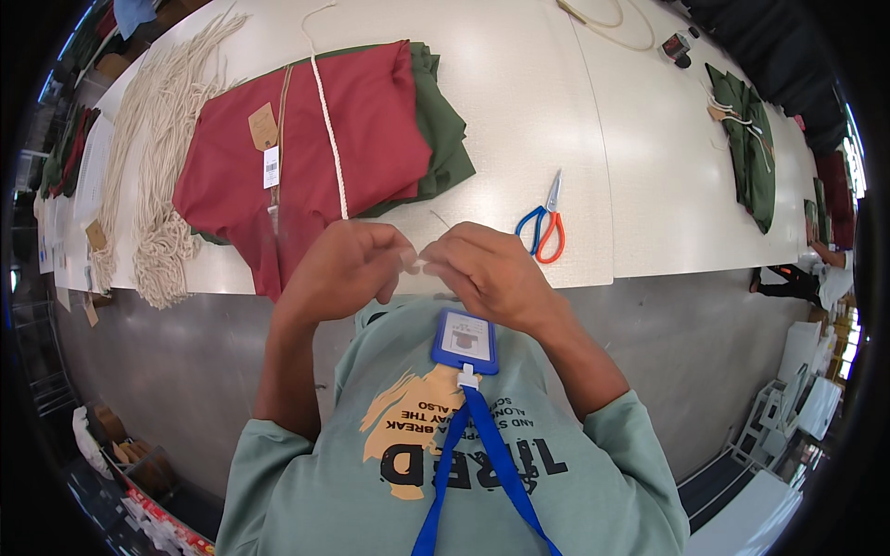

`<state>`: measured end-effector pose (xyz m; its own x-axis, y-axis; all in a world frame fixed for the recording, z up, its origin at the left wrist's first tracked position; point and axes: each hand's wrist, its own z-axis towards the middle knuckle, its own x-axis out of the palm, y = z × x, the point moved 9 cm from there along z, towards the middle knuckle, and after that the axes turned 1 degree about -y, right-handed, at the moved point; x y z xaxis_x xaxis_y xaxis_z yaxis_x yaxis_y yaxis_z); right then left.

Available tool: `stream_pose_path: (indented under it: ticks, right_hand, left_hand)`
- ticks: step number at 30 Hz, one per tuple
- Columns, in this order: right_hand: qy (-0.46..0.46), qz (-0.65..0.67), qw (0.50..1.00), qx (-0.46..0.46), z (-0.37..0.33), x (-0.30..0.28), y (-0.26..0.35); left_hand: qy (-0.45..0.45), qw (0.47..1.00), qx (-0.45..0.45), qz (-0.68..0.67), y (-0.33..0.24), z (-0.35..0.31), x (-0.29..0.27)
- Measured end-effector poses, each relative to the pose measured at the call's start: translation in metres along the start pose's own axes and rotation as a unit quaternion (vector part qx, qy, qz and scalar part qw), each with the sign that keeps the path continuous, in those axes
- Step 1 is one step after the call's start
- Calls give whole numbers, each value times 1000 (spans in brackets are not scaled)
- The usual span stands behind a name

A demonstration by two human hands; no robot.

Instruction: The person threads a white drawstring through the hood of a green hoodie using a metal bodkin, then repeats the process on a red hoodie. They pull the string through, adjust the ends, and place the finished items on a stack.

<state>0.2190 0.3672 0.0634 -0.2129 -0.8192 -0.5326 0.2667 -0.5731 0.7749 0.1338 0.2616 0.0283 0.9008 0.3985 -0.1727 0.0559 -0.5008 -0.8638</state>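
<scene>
My feed has the left hand (352,264) and the right hand (487,273) at the near edge of the bench (528,102), fingers curled, tips almost meeting. A small pale glint shows between them, too blurred for me to name, and I cannot tell whether either grip is clamped on it or merely drawn together. Taking directions from where the hands meet, I have the red cloth (371,120) between ten and eleven o'clock, its lower edge running in behind the left hand. It lies on green cloth (436,139) and bears a brown tag (263,127) and a white tag (271,167). A white cord (326,116) crosses it from eleven o'clock, the near end just by the left hand. Farther out at ten o'clock I see a heap of cords (162,176). The scissors (554,218) lie near the right hand, between two and three o'clock, blades apart from the fingers; a bottle (679,48) stands well off at two o'clock. At five o'clock hangs a blue badge (465,338)
</scene>
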Motion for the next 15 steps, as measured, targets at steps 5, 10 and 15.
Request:
stream_pose_path:
  ticks: [5,10,15]
  right_hand:
    - [12,3,1000,0,1,-3,1]
    - [56,-15,997,47,5,3,-9]
    - [53,44,987,144,9,6,-30]
  left_hand:
    - [14,999,0,-45,4,-3,-3]
    - [-153,954,230,112,-41,-17,-4]
    - [-183,908,289,240,-45,-12,6]
